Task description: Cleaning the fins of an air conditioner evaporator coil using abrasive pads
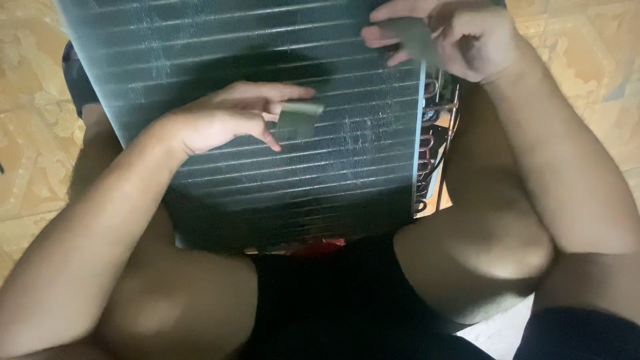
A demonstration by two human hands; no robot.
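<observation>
Head view looks straight down on a person sitting on the floor with a large blue-green finned metal coil panel (253, 100) propped between their bare knees, its face sloping towards them. Left hand (227, 120) rests on the fins near the middle of the panel, thumb and fingers pinching a small flat grey-green rectangular pad (298, 120) that lies against the surface. Right hand (453, 37) is curled at the panel's upper right edge, closed around a second greyish piece (413, 37); it is too blurred to tell what it is.

My worry is the fins: they are thin, tightly packed sheet metal in fine horizontal ridges, and pale scuffed streaks already show on them. Pressing the pad hard or dragging it across the ridges could bend them flat, and their sharp edges could nick fingertips. Along the right edge, bare looped copper tubes (430, 133) stick out close to the right forearm, so a shift of the knees could knock or kink them. Underneath lies a yellowish patterned tiled floor (33, 133).
</observation>
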